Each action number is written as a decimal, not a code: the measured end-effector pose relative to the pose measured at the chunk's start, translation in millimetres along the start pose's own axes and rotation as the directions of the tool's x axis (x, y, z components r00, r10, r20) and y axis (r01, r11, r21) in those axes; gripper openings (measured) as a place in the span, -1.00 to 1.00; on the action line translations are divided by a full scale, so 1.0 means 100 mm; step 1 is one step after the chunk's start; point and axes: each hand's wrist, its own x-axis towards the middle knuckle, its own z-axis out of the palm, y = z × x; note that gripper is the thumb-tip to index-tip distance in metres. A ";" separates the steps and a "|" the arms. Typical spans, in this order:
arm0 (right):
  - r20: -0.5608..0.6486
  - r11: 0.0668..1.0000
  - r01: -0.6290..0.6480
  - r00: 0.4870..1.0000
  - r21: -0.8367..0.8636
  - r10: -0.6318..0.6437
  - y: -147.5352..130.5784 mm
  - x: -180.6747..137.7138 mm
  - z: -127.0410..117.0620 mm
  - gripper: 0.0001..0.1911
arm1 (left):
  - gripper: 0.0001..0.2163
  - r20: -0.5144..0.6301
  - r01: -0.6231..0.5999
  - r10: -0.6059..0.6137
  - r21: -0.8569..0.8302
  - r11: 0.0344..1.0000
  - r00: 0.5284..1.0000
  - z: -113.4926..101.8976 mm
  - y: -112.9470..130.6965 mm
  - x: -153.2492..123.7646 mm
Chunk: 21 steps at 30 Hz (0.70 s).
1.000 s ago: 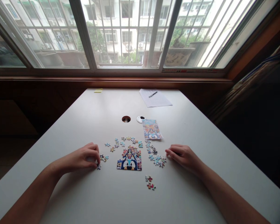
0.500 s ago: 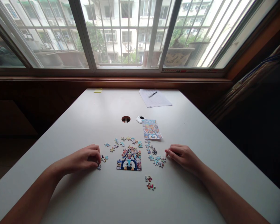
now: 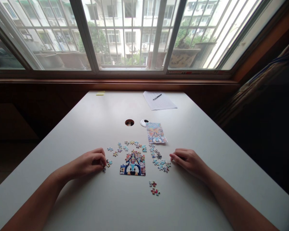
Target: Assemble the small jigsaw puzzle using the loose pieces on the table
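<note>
Partly joined jigsaw puzzle (image 3: pixel 133 165) lies flat at the middle of the table, showing a blue dog's face along its lower edge. To its left, my left hand (image 3: pixel 93 162) pinches a small puzzle piece (image 3: pixel 104 170) at its fingertips, close to a few loose puzzle pieces (image 3: pixel 109 162). My right hand (image 3: pixel 189 159) rests on the table with its fingers curled together, and I see nothing in them. Its fingertips are just right of a cluster of light blue puzzle pieces (image 3: pixel 162 165).
A picture sheet (image 3: pixel 156 132) lies behind the pieces, overlapping a round cover (image 3: pixel 144 123) beside a cable hole (image 3: pixel 129 122). More loose pieces (image 3: pixel 132 142) arc behind the puzzle; two small clusters (image 3: pixel 155 191) lie nearer me. Paper (image 3: pixel 159 102) with a pen (image 3: pixel 157 97) is farther back.
My left hand has shifted slightly right, and the piece at its fingertips has moved and turned with it. My right hand stays in place.
</note>
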 end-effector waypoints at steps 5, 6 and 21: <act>0.007 1.000 -0.004 1.000 -0.002 0.004 0.01 0.00 0.00 -0.57 | -0.89 -0.011 0.004 -0.004 0.004 1.000 1.000 0.01 0.00 0.00; 0.006 1.000 -0.003 1.000 -0.002 0.003 0.01 0.00 0.00 -0.57 | -0.90 -0.014 0.004 -0.003 0.005 1.000 1.000 0.01 0.00 0.00; 0.007 1.000 -0.003 1.000 -0.011 0.004 0.00 0.00 0.01 -0.55 | -0.90 -0.041 -0.005 0.007 0.039 0.999 0.999 0.02 -0.02 0.01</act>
